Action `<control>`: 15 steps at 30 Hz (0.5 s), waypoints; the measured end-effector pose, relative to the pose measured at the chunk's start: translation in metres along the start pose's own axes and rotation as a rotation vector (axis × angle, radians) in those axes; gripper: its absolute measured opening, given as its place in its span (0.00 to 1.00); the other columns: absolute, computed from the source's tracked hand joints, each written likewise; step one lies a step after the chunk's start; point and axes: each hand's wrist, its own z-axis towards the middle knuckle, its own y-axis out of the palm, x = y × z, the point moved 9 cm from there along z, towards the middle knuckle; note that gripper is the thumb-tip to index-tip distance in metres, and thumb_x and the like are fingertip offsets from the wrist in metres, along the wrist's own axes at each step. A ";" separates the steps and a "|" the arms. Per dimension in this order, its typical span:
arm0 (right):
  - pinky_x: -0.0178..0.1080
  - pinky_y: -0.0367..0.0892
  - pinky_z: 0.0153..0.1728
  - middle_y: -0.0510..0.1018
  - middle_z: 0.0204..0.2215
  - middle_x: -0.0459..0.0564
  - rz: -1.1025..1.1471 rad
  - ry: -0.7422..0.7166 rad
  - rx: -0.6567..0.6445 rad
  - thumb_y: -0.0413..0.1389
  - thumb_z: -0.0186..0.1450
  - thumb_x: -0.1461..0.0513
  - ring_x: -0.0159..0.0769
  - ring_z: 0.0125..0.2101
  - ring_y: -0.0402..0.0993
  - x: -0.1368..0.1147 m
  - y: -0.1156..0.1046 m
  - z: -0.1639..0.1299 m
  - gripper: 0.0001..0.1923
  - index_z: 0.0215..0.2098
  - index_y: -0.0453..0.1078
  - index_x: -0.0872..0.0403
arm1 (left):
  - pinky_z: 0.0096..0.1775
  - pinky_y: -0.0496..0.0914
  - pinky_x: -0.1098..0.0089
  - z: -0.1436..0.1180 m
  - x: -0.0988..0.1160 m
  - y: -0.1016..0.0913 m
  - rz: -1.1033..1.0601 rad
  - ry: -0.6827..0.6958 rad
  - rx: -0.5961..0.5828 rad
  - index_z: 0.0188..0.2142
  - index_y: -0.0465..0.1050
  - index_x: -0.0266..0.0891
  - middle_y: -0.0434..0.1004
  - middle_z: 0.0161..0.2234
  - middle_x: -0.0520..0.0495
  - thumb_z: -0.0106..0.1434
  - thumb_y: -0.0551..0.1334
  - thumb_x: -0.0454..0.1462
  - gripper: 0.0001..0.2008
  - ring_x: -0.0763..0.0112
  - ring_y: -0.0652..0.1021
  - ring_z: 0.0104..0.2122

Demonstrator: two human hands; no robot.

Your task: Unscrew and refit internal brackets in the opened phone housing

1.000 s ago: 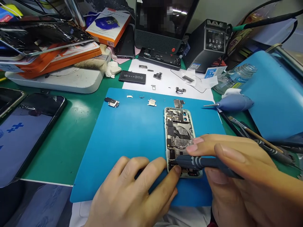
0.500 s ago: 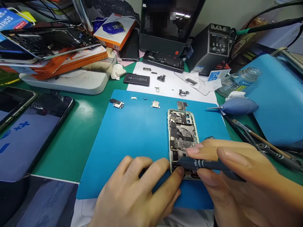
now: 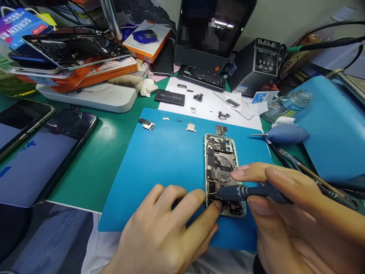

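Note:
An opened phone with its inner boards and a round grey coil showing lies on the blue mat. My left hand is curled against its lower left edge, one fingertip pressing on the lower end and steadying it. In my right hand is a dark screwdriver with pale rings, gripped between thumb and fingers. It lies slanted low over the phone, its thin tip at the lower left of the housing. What exactly the tip touches is too small to tell.
Small phone parts are spread along the mat's top and on white paper, beside a black battery. Right stand a blue air blower, a glass jar and tweezers. Phones lie left.
The whole view has shifted slightly. My right hand and the screwdriver have drawn back a little, baring more of the phone's lower right corner. My left hand stays at the phone's edge.

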 end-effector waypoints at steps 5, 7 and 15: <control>0.49 0.80 0.47 0.87 0.51 0.46 -0.022 -0.098 -0.046 0.65 0.66 0.75 0.41 0.45 0.84 -0.009 0.008 -0.002 0.37 0.69 0.76 0.42 | 0.39 0.63 0.60 0.001 0.000 -0.002 0.009 0.004 0.017 0.58 0.83 0.47 0.87 0.49 0.55 0.84 0.61 0.40 0.13 0.64 0.74 0.40; 0.49 0.80 0.51 0.86 0.54 0.46 -0.057 -0.069 -0.086 0.67 0.65 0.75 0.42 0.48 0.84 -0.006 0.012 -0.011 0.41 0.72 0.73 0.40 | 0.38 0.64 0.60 0.002 0.002 -0.002 0.021 0.012 0.042 0.57 0.84 0.48 0.87 0.47 0.55 0.83 0.61 0.39 0.12 0.64 0.74 0.39; 0.41 0.84 0.35 0.87 0.44 0.49 0.105 0.246 0.331 0.66 0.73 0.66 0.41 0.40 0.88 0.009 -0.021 0.006 0.31 0.69 0.64 0.42 | 0.40 0.67 0.61 -0.004 0.002 0.004 0.039 0.012 0.128 0.57 0.83 0.50 0.87 0.47 0.53 0.78 0.67 0.38 0.12 0.65 0.77 0.39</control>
